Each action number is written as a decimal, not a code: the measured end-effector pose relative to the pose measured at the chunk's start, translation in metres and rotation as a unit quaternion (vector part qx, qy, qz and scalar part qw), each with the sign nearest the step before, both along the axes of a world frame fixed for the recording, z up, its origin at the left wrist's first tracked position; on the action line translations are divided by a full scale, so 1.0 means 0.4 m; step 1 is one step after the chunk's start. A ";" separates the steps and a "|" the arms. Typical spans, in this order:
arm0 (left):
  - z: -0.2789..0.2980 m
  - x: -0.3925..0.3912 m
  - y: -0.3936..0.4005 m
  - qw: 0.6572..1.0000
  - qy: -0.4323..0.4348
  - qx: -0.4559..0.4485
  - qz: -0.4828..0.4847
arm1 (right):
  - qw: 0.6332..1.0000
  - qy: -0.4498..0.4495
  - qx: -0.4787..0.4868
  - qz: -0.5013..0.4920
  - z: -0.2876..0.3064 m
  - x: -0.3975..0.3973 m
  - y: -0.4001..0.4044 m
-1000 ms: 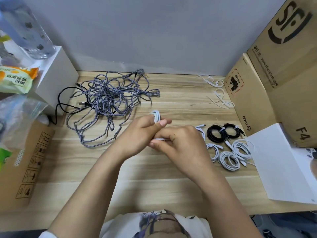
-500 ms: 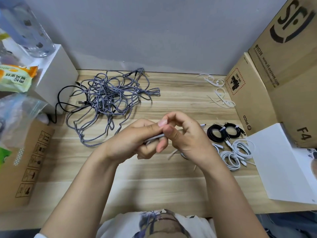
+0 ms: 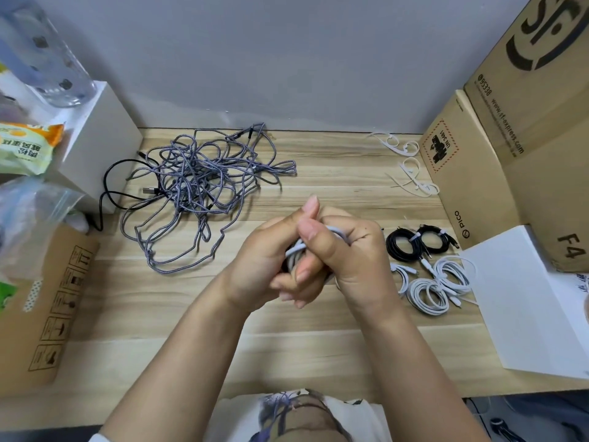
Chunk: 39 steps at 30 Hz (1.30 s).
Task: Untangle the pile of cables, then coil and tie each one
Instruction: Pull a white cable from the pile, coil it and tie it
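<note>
Head view, the only one I've got: my left hand (image 3: pixel 261 260) and right hand (image 3: pixel 347 253) are clasped together mid-table, both curled round a white cable (image 3: pixel 294 250) that's bunched into a coil between the palms; looks like I'm at the tying stage on this one, tho I can't see a tie

Done so far, I'd say: two black coils (image 3: pixel 417 244) and approx three white coils (image 3: pixel 436 287) lie tied just right of my hands. Left to do: the big grey braided tangle (image 3: pixel 204 189) at back left, w/ a black cable (image 3: pixel 108 189) running out of it. Spare white ties (image 3: pixel 411 167) sit back right, so prob under halfway

Containers: cardboard boxes (image 3: pixel 478 173) on the right, closed, contents not visible. Clear plastic bag (image 3: pixel 28 215) far left, contents too blurred to tell
</note>
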<state>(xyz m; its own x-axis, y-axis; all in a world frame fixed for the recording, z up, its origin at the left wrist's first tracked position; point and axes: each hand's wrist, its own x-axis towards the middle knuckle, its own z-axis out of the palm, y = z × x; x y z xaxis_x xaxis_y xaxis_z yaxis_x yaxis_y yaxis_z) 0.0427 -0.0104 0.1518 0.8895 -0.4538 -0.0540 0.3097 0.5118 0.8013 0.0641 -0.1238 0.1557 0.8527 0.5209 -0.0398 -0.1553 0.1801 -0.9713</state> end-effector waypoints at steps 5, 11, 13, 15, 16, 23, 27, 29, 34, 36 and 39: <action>-0.006 0.011 -0.062 0.966 0.052 0.084 0.238 | 0.980 -0.136 -0.082 -0.124 -0.032 0.015 -0.001; -0.031 0.045 -0.037 0.957 0.006 0.149 0.250 | 0.940 -0.258 -0.156 -0.162 -0.045 0.039 -0.002; -0.039 0.050 -0.017 0.975 0.019 0.157 0.158 | 0.974 -0.162 -0.116 -0.108 -0.050 0.065 -0.018; -0.048 0.056 0.003 0.988 0.015 0.133 0.076 | 0.990 -0.097 -0.093 -0.038 -0.047 0.089 -0.033; -0.053 0.061 0.013 0.992 0.003 0.122 0.045 | 0.993 -0.081 -0.091 0.002 -0.045 0.103 -0.040; -0.090 0.128 0.023 0.990 -0.013 0.132 0.054 | 0.939 -0.202 -0.242 0.137 -0.082 0.266 -0.042; -0.110 0.201 0.003 0.973 0.028 0.179 0.145 | 0.952 -0.126 -0.230 0.158 -0.157 0.436 -0.032; -0.125 0.232 0.001 0.969 0.045 0.170 0.174 | 0.952 -0.081 -0.282 0.087 -0.216 0.539 -0.037; -0.181 0.297 0.017 0.962 0.075 0.171 0.198 | 0.871 -0.063 -0.472 -0.121 -0.412 0.822 -0.112; -0.204 0.317 0.026 0.958 0.091 0.173 0.208 | 0.796 -0.065 -0.579 -0.162 -0.450 0.892 -0.155; -0.225 0.334 0.036 0.955 0.118 0.166 0.217 | 0.694 -0.057 -0.687 -0.207 -0.489 0.928 -0.219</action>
<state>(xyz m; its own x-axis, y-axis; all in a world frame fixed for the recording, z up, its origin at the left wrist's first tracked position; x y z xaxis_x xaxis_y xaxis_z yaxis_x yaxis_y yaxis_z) 0.1761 0.0039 0.0620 0.9348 0.0318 -0.3538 0.3191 0.3625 0.8757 0.4351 -0.2113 -0.0398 0.9565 -0.2327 -0.1759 -0.2744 -0.9222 -0.2725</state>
